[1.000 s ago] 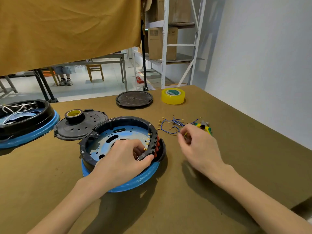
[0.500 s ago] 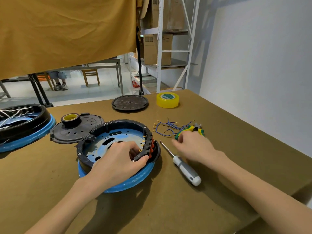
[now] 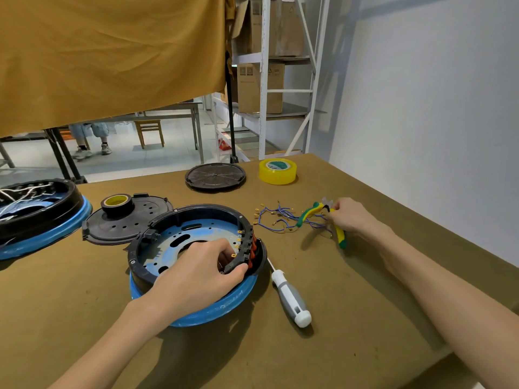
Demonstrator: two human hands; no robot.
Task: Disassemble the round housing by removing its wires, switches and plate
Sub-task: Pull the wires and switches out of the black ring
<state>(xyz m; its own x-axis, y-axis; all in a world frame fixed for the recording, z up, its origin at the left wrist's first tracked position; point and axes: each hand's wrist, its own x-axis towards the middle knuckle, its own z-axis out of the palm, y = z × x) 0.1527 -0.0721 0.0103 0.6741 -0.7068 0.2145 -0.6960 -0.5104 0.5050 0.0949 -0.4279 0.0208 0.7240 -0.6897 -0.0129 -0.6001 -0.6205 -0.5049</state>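
The round housing (image 3: 157, 248), black-walled on a blue base with a blue metal plate (image 3: 185, 237) inside, sits in front of me. My left hand (image 3: 202, 273) grips its near right wall, thumb outside by the red switches (image 3: 253, 249), fingers inside. A loose bundle of blue wires (image 3: 276, 219) lies on the table to the right. My right hand (image 3: 351, 217) holds the yellow-green pliers (image 3: 314, 211) at their head, above the wires' right end.
A grey-white screwdriver (image 3: 290, 297) lies right of the housing. A black cover (image 3: 123, 220) with a tape roll (image 3: 116, 203) on it, a second housing (image 3: 36, 214) at the left, a round black disc (image 3: 214, 176) and yellow tape (image 3: 277, 171) stand behind. A wall runs along the right.
My right hand moved away to the right from beside the housing and took hold of the pliers. The screwdriver now lies uncovered. My left hand kept its grip on the housing.
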